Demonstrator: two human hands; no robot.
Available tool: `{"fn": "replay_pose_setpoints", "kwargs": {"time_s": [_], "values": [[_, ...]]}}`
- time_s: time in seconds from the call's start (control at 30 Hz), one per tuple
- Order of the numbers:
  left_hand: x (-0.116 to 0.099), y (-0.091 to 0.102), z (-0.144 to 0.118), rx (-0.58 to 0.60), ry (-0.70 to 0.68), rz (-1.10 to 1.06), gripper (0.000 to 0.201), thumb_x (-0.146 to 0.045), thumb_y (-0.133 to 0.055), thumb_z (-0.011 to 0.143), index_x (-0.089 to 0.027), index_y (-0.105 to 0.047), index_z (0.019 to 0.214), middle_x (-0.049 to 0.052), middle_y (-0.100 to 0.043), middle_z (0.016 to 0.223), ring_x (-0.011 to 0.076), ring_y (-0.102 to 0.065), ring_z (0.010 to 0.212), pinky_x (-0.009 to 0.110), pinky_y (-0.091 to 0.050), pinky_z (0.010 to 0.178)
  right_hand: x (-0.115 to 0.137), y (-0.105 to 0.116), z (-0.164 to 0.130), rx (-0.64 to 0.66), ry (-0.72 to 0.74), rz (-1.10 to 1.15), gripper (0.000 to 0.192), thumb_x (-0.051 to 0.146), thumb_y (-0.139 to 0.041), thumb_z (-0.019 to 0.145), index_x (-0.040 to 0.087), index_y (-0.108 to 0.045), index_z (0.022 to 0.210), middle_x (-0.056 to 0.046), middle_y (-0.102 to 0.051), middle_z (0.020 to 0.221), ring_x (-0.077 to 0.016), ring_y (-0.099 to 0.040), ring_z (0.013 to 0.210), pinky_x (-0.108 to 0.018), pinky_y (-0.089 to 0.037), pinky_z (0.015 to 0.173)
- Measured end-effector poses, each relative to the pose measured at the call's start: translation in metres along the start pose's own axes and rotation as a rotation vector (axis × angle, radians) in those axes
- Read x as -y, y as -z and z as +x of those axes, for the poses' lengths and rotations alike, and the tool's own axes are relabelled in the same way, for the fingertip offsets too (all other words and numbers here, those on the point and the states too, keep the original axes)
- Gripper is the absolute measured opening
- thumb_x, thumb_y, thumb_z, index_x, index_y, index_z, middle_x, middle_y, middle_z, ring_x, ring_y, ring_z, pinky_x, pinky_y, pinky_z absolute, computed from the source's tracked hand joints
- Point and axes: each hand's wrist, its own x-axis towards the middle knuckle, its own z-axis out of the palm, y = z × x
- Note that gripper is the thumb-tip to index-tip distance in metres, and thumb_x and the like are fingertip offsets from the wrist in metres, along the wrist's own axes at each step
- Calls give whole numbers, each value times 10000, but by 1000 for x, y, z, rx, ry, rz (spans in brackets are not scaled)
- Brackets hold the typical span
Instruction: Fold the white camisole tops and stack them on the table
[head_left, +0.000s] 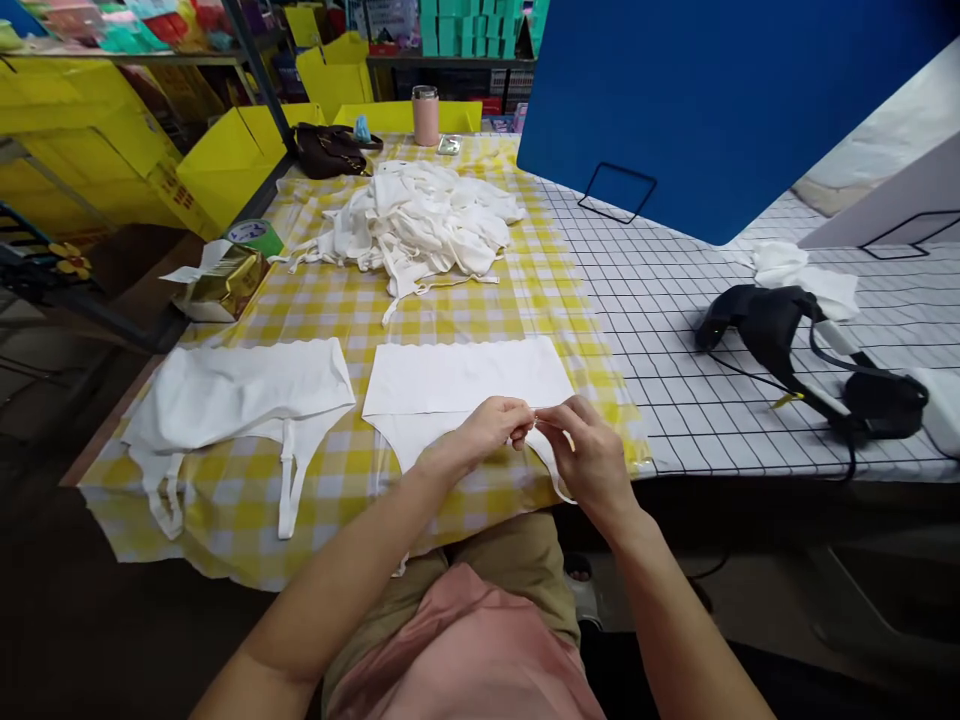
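Note:
A white strappy top [469, 375] lies spread flat in front of me, its scalloped edge facing away and its straps toward me. Over its near right part, my left hand [495, 425] is closed in a pinch, with the fingertips touching those of my right hand [589, 455]. My right hand pinches too, at the same spot. A thin bit of white strap shows between the fingertips; most of it is hidden. Part of a strap loops down beside my right hand. To the left, a second white top [247, 395] lies slightly rumpled, straps hanging toward the table's front edge.
A heap of white tops [427, 225] sits farther back on the yellow checked cloth [315, 310]. Behind it stand a pink flask [425, 118] and a dark bag [330, 150]. A tissue box [225, 285] and green tape roll [255, 236] are left. Black headgear [780, 330] and a blue board [660, 110] are right.

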Motion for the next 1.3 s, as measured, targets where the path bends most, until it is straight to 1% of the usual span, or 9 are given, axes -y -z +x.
{"fn": "replay_pose_setpoints", "kwargs": {"time_s": [0.1, 0.2, 0.3, 0.37, 0.47, 0.57, 0.73, 0.9, 1.3], "values": [[3, 12, 6, -93, -78, 327, 198, -201, -408, 776, -162, -474, 594, -36, -438, 546, 94, -410, 532, 232, -367, 578, -12, 0, 12, 0, -3, -25, 190, 281, -472, 844, 229, -621, 739, -27, -521, 705, -146, -509, 623, -267, -389, 583], [10, 23, 15, -206, -286, 741, 119, -163, -474, 776, -160, -587, 813, 13, -545, 799, 133, -496, 737, 265, -414, 720, -28, -4, 27, 39, -52, -11, 177, 273, -486, 819, 216, -616, 713, -27, -544, 706, -143, -506, 608, -271, -380, 581], [18, 30, 25, -119, -410, 1063, 198, -138, -521, 772, -162, -599, 952, 49, -548, 971, 172, -502, 894, 296, -425, 823, -44, -12, 39, 158, -111, -8, 159, 229, -482, 782, 202, -599, 678, -27, -572, 698, -149, -514, 627, -275, -380, 598], [22, 32, 32, -78, -424, 1222, 175, -130, -504, 788, -149, -608, 927, 62, -558, 966, 186, -503, 913, 297, -440, 811, -51, -18, 44, 229, -144, -29, 153, 201, -475, 762, 193, -593, 666, -27, -590, 700, -151, -518, 647, -277, -378, 621], [25, 32, 39, -50, -432, 1377, 199, -103, -432, 819, -134, -616, 888, 75, -576, 936, 194, -515, 911, 284, -459, 744, -57, -24, 48, 267, -169, -57, 157, 189, -466, 754, 185, -599, 671, -31, -611, 714, -150, -518, 657, -278, -371, 635], [26, 33, 42, -58, -422, 1385, 233, -96, -412, 830, -141, -622, 923, 70, -588, 949, 193, -527, 918, 283, -464, 724, -59, -27, 49, 263, -183, -51, 160, 197, -466, 753, 186, -610, 686, -31, -628, 709, -153, -524, 652, -276, -368, 625], [26, 38, 45, -102, -322, 1150, 182, -177, -479, 843, -185, -654, 893, 38, -594, 944, 182, -538, 932, 279, -463, 755, -60, -30, 52, 243, -205, -38, 157, 221, -472, 751, 198, -617, 693, -24, -632, 660, -157, -527, 617, -267, -357, 582], [28, 41, 49, -108, -319, 1004, 149, -187, -512, 844, -173, -657, 869, 37, -576, 912, 167, -533, 913, 278, -444, 816, -59, -34, 53, 238, -178, -60, 162, 259, -469, 757, 214, -610, 690, -22, -630, 644, -161, -528, 589, -266, -345, 543], [28, 43, 55, -69, -287, 979, 150, -209, -494, 863, -153, -632, 844, 40, -557, 890, 160, -509, 881, 273, -424, 804, -56, -25, 54, 311, -82, -65, 175, 252, -432, 781, 239, -565, 667, -45, -620, 674, -185, -530, 589, -295, -346, 544]]}}
